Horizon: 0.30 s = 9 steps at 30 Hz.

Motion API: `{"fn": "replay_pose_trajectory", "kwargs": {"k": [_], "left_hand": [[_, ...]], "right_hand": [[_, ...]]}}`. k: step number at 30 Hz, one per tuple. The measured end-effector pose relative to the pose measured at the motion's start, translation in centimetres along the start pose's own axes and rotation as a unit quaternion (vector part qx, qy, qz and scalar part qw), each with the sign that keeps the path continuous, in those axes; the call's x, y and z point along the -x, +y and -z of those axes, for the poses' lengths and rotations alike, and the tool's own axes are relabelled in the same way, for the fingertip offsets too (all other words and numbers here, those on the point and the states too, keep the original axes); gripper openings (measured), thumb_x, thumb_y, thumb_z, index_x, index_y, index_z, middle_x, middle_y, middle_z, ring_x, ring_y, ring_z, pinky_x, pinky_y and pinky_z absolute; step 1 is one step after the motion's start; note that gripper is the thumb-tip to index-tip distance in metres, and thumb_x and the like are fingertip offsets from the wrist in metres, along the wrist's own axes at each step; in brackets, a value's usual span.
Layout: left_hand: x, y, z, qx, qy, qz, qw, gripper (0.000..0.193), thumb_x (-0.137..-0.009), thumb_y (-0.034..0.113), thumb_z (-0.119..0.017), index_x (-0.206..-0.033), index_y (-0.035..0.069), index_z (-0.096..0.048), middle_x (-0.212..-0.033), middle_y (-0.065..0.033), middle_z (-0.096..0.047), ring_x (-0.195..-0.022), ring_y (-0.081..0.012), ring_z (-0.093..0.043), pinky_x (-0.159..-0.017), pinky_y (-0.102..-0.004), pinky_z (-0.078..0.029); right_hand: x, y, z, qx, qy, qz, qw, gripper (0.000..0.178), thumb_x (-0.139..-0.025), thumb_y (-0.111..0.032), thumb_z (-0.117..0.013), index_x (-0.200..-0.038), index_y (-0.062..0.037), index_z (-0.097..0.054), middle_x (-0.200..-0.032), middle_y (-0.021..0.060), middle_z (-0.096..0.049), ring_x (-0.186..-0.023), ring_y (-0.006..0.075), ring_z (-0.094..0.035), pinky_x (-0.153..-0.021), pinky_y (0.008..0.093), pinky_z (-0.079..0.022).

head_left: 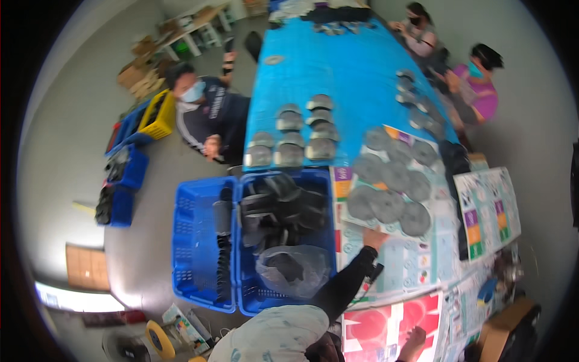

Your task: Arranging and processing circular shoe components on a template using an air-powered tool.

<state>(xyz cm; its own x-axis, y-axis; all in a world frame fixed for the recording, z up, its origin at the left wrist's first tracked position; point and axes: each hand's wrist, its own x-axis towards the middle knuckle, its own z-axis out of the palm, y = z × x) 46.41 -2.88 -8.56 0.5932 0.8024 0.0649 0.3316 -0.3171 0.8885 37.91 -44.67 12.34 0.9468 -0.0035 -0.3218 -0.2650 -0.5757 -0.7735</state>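
Note:
My left hand (375, 239), at the end of a black sleeve, is at the near edge of a printed sheet (356, 222) covered with several flat grey discs (386, 207). Blur and the sheet's edge obscure its fingers, so I cannot tell whether they grip it. Closer to me, my right hand (412, 345) is over a red-and-white printed sheet (368, 329). Its fingers are apart and nothing shows in them.
Left of the table stand two blue crates (205, 181), the nearer holding dark rounded pieces and a clear plastic bag (295, 271). Silver-grey stacks (289, 154) line the blue tabletop (362, 66). A masked person (211, 114) sits at left, two more people (479, 90) at far right.

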Motion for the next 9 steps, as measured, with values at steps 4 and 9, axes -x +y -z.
{"fn": "replay_pose_trajectory", "kwargs": {"k": [4,9], "left_hand": [[0.0,-4.0,-0.1,-0.297,0.083,-0.127,0.943,0.053,-0.09,0.053,-0.062,-0.101,0.001,-0.062,-0.078,-0.0195,-0.064,-0.08,-0.0411,-0.062,-0.07,-0.0539,-0.044],[-0.4,-0.1,-0.9,0.617,0.047,0.282,0.733,0.06,-0.094,0.042,-0.068,-0.139,0.014,-0.041,-0.127,-0.0185,-0.056,-0.103,-0.0374,-0.063,-0.098,-0.0655,-0.046]], "right_hand": [[1.2,-0.8,-1.7,-0.009,-0.013,0.069,0.998,0.014,-0.094,-0.002,-0.058,-0.107,0.0005,-0.063,-0.092,0.0084,-0.067,-0.074,0.0153,-0.068,-0.061,0.0272,-0.053],[3.1,-2.2,-1.2,0.04,0.008,0.074,0.996,0.013,-0.094,-0.004,-0.057,-0.105,-0.0002,-0.064,-0.094,0.0104,-0.069,-0.077,0.0168,-0.07,-0.063,0.0271,-0.054]]}}
